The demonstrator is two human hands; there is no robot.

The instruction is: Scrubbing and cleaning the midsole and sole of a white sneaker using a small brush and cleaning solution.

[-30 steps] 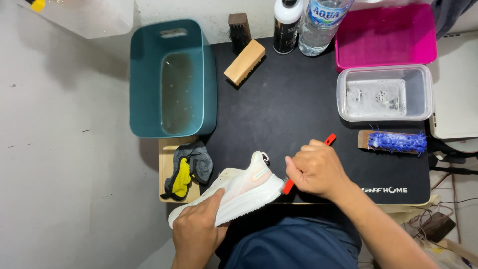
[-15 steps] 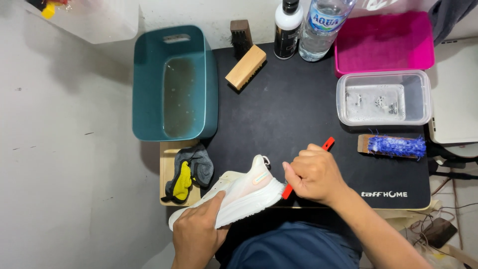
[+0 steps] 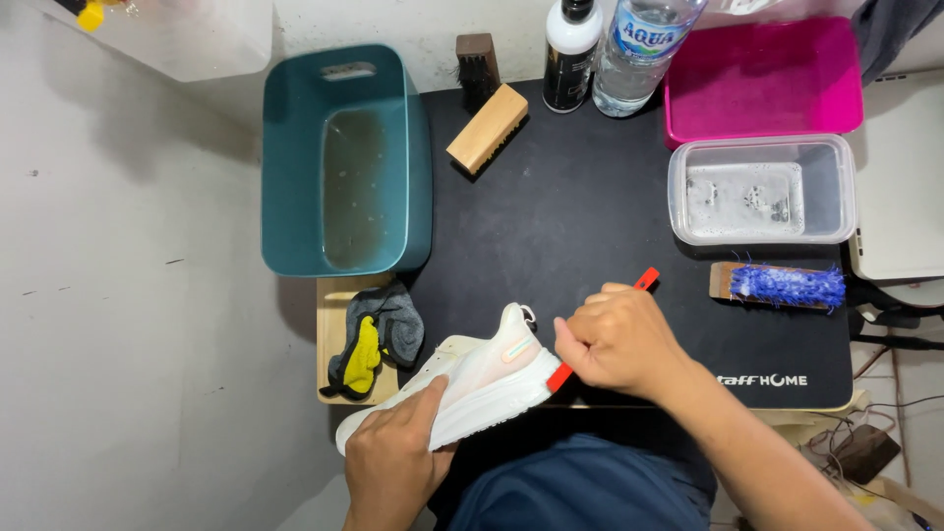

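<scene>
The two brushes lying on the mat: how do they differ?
The wooden brush near the teal tub lies diagonally, plain wood back up, bristles hidden. The blue-bristled brush below the clear container lies level, its blue bristles showing. Both have wooden blocks and lie untouched on the black mat.

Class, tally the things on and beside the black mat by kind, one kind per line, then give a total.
Brushes: 4 (dark bristle brush, wooden brush, blue-bristled brush, red-handled brush in the right hand)
Bottles: 2 (black-and-white bottle, clear water bottle)
Tubs: 3 (teal tub, pink tub, clear tub)
Shoes: 1 (white shoe under the left hand)
Total: 10
</scene>
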